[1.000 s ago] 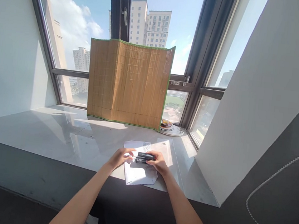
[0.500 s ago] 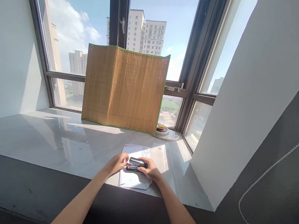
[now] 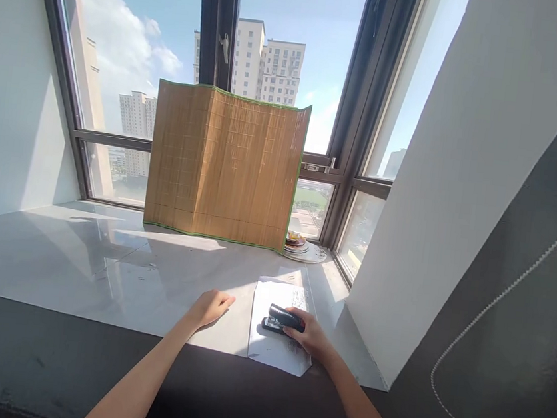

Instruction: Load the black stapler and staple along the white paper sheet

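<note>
While our left hand lies on the shiny grey ledge, its fingers are loose and open and it holds nothing. It rests palm down, and the ledge on its left side is bright with sun and shadow.

Far past this hand, at the back of the ledge, a brown bamboo mat with a green edge stands up like a little wall. Behind the mat is a big window with a dark frame.

Just to the right of our left hand, but not touching it, lies a white paper. It has some small writing near its far end.

On top of the paper sits a black stapler. Our right hand is closed around the stapler's right end, with the fingers over the top. The stapler sticks out to the left of this hand, and the hand rests on the paper too.

Well beyond our right hand, close to the mat's right edge, a few small plates are stacked. A tall white wall rises just to the right of our right hand.
</note>
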Motion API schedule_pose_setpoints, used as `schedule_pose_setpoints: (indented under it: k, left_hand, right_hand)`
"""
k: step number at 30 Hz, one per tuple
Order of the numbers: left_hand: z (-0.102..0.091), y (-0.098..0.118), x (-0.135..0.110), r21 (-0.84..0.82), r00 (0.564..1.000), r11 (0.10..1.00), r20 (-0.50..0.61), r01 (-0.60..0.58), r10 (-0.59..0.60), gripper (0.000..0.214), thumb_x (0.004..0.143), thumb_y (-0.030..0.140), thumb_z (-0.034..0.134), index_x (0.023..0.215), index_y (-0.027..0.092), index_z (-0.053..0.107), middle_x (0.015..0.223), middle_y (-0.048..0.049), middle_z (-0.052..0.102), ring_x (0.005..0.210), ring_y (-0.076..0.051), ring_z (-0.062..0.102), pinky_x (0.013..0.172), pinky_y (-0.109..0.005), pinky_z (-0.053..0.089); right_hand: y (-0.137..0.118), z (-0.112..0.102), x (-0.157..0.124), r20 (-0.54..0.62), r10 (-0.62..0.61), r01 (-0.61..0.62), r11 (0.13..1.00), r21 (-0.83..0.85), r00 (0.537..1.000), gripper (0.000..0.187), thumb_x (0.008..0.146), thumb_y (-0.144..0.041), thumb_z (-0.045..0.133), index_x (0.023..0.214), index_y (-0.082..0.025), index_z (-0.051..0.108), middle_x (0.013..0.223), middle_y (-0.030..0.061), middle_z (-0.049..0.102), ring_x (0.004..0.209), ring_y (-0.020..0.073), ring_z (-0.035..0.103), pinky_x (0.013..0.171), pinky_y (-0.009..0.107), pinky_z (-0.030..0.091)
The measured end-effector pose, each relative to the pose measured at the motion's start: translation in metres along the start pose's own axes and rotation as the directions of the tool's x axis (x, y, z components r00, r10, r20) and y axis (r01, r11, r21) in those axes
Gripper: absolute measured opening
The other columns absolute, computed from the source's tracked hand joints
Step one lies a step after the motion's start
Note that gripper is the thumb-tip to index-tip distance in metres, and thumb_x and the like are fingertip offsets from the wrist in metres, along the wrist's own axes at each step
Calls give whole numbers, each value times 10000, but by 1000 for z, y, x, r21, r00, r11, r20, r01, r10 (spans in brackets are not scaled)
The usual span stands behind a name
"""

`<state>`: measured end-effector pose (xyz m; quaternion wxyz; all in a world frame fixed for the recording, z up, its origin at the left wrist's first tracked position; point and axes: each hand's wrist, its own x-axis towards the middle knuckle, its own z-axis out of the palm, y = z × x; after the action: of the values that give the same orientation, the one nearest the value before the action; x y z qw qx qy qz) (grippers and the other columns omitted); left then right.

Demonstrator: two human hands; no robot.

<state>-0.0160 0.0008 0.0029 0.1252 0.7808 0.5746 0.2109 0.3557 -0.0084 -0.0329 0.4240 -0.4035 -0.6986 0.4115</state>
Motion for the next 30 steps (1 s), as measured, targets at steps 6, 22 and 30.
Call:
schedule_pose_setpoints:
  k: [6, 22, 30]
  left_hand:
    - [0, -3, 4, 13, 999, 999, 8, 34, -34, 508, 1029, 518, 376, 647, 249, 177, 646, 28, 169, 613, -153, 213, 678, -359, 157]
    - [-41, -43, -18, 318, 922, 866, -110, 386, -371, 585, 1135, 399, 312, 830, 203, 771, 890, -152, 762, 869, -294, 722, 720, -334, 410]
    - [-62, -80, -33, 250, 803, 764, -226, 595, -551, 591, 1109, 390, 324, 1126, 168, 871, 1184, -248, 825, 1101, -407, 799, 894, -465, 589]
  right_hand:
    - [-6, -22, 51, -347, -56, -29, 972, -235, 936, 615, 1001, -712, 512, 1090, -197, 837, 1193, 181, 811, 1147, 377, 741, 993, 526, 607]
    - [-6, 92, 154, 46, 134, -44, 604, -796, 990, 629, 1147, -337, 370, 1726, -103, 445, 1821, 188, 323, 1719, 330, 272, 1400, 604, 172]
    - [-36, 214, 193, 194, 46, 106, 703, -704, 980, 616, 1172, -339, 406, 1731, -83, 389, 1834, 198, 276, 1714, 335, 260, 1379, 634, 177]
